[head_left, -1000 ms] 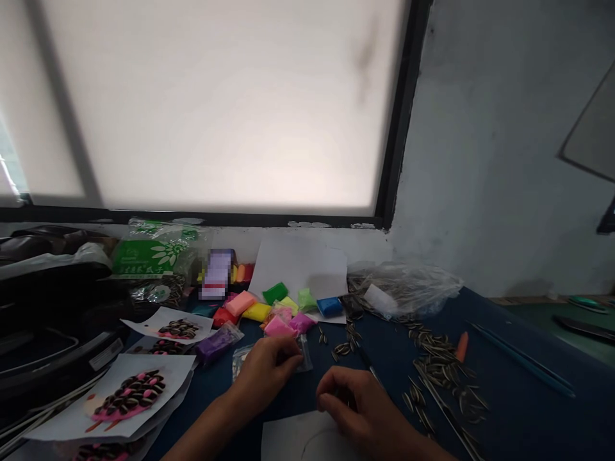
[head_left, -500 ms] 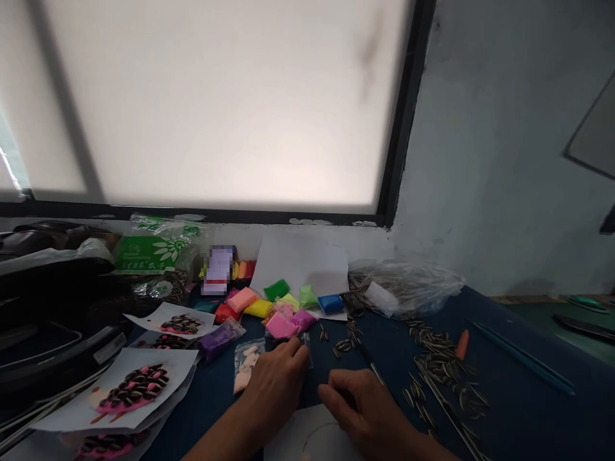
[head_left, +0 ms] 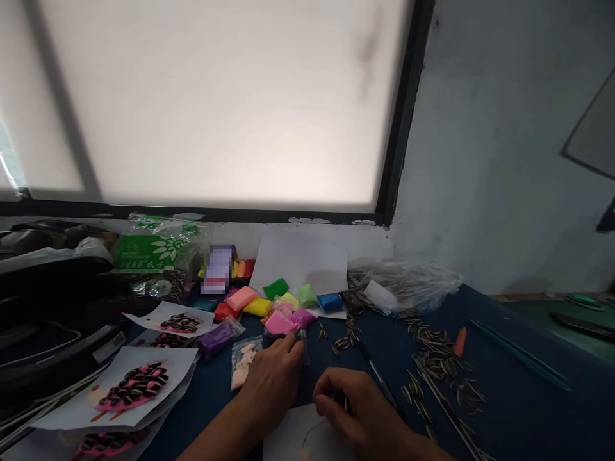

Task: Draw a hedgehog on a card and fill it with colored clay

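Observation:
My left hand (head_left: 275, 371) lies over the table beside a clear bag of pale pink clay pieces (head_left: 244, 362). Its fingers are bent down together at a small dark packet in clear plastic (head_left: 305, 346), and the fingertips are hidden. Closer to me, my right hand (head_left: 353, 403) is curled with thumb and fingers drawn together over a white sheet (head_left: 288, 435); anything in it is hidden. A thin curved line and a small pale pink piece (head_left: 305, 454) show on that sheet. Just beyond my left fingers are a pink clay packet (head_left: 280, 324) and a purple-pink one (head_left: 302, 317).
Sheets with seed-and-clay hedgehog pictures (head_left: 137, 387) lie at left, near a purple packet (head_left: 218, 338). Loose sunflower seeds (head_left: 437, 358), a pen (head_left: 377, 368), an orange stick (head_left: 460, 342) and blue tweezers-like sticks (head_left: 521, 355) lie right. A plastic bag of seeds (head_left: 408, 285) is behind.
My right hand has moved slightly left and curled a little more over the sheet. My left hand has shifted slightly left, still at the dark packet.

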Demonstrator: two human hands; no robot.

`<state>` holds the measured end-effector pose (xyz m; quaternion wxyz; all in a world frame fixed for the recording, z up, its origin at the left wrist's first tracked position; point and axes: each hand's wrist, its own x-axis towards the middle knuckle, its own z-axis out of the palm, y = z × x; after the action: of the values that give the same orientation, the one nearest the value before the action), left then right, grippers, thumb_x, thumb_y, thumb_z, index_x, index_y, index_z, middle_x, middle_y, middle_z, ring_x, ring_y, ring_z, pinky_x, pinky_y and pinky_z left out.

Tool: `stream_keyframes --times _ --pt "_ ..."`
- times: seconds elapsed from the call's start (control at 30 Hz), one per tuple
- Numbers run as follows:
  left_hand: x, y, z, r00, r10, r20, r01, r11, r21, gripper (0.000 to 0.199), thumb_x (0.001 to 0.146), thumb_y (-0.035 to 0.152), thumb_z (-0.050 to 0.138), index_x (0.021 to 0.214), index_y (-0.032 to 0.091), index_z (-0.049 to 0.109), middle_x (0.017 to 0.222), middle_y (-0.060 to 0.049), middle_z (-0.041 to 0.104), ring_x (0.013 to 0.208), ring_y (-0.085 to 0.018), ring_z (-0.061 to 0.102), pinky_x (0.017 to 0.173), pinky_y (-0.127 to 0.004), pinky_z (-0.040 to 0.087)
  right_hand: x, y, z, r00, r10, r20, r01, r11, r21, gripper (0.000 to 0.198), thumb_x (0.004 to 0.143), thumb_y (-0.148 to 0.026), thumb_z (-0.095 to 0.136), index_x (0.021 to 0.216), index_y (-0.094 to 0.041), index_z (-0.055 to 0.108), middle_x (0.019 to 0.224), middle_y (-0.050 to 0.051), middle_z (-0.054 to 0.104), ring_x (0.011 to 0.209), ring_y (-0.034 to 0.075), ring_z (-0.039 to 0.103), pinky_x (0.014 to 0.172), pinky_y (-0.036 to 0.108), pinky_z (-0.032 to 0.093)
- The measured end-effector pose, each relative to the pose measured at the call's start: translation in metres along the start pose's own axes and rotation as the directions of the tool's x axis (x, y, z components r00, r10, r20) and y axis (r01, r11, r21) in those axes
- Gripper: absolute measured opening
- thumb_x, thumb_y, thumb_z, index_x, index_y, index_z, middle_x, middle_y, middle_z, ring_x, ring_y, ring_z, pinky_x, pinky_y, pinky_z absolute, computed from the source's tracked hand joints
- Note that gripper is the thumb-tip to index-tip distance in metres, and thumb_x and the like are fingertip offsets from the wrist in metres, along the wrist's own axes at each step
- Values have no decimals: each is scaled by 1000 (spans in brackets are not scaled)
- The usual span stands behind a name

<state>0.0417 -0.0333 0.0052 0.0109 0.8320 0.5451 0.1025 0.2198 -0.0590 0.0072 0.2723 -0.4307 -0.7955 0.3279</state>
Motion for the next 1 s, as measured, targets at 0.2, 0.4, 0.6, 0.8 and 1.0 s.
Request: stream_keyframes --times 0.2,0.4,0.6,0.8,1.0 --pt "0 -1 1 1000 13 -9 -13 1000 -6 27 98 8 38 93 17 63 96 -10 67 86 -26 66 68 -33 47 0 4 0 1000 -20 -3 20 999 -26 17 89 -22 53 76 -17 64 73 2 67 65 15 59 58 24 38" --pt "1 -2 4 1000 14 -14 -14 1000 -9 27 98 8 39 95 17 64 99 -10 67 90 -27 66 72 -35 50 -4 5 4 995 -95 -5 93 986 -135 17 86 -24 57 70 -19 55 69 1 61 60 14 55 57 25 36" --pt "-1 -2 3 1000 18 -18 -18 1000 -3 26 99 9 39 94 17 63 97 -10 66 87 -26 65 70 -34 48 -9 3 9 984 -176 17 177 978 -109 7 83 -15 56 78 -20 57 78 1 61 63 13 56 59 23 38" --pt "-1 -2 2 1000 21 -23 -21 1000 1 25 99 10 39 94 17 63 98 -10 66 88 -26 64 70 -35 48 -14 -4 11 969 -239 57 246 938 -244 27 94 -25 43 68 -22 38 65 0 51 57 14 48 55 27 31" --pt "0 -4 4 999 24 -21 -24 1000 0 26 99 10 39 95 17 63 98 -10 66 88 -26 65 70 -34 48 -17 1 16 974 -224 43 228 955 -188 7 81 -14 53 83 -20 56 80 4 60 64 15 56 59 25 37"
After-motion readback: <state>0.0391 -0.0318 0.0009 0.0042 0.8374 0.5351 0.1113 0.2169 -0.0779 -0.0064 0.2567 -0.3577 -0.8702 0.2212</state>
